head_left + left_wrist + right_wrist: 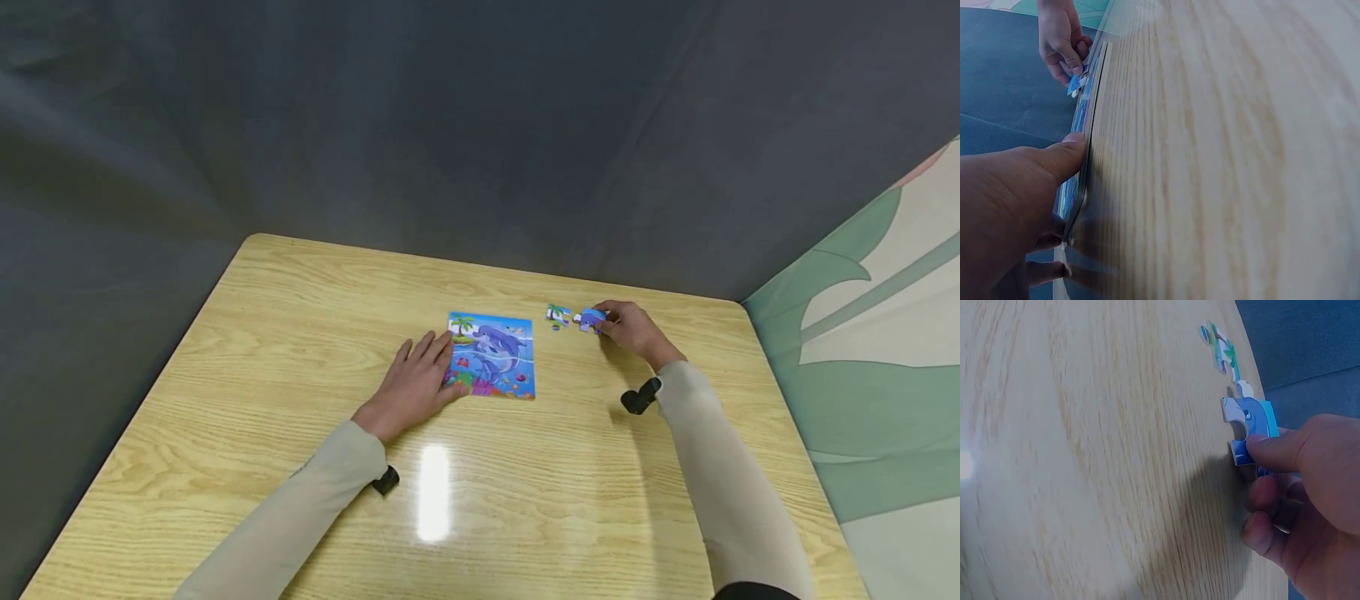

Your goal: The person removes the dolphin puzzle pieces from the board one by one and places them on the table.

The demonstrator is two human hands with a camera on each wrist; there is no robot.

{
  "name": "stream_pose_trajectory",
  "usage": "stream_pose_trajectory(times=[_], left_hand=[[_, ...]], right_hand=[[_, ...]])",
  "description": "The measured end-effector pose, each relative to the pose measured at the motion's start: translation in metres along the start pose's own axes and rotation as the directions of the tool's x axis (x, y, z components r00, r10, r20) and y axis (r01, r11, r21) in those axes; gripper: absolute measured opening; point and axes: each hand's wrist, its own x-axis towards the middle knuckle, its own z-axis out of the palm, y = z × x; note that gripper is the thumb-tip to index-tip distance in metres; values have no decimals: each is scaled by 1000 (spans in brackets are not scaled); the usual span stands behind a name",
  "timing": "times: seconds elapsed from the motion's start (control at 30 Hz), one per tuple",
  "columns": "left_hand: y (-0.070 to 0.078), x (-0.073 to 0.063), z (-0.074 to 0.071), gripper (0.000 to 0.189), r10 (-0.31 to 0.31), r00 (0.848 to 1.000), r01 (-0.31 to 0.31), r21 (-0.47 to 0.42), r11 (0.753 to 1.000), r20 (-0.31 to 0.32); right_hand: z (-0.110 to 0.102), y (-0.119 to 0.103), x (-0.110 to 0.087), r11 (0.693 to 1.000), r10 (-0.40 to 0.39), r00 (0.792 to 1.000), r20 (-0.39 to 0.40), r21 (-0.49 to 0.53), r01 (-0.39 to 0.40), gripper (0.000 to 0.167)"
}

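Observation:
A dolphin jigsaw puzzle lies flat on the table, showing a palm tree and coral. My left hand rests at its left side, fingers stretched out, with the thumb along the near edge; the left wrist view shows this thumb on the puzzle's edge. To the right of the puzzle, my right hand pinches a blue jigsaw piece with part of a dolphin's head and eye. Just left of that piece, a palm-tree jigsaw piece lies on the table.
The wooden table reaches back to a dark curtain. A green and white patterned cloth hangs at the right. Both wrists carry small black cameras, the right one low above the tabletop.

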Motion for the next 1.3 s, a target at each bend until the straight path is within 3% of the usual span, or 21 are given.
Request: stream_pose_trajectory(times=[0.67, 1.3], left_hand=[[2, -1, -1, 87, -5, 1000, 5, -11, 1000, -9], [-1, 1, 3, 88, -3, 1000, 3, 1, 1000, -16]], right_hand=[[8, 6, 6, 997, -33, 998, -62, -69, 29, 33], [12, -4, 6, 1000, 9, 996, -94, -27, -12, 30]])
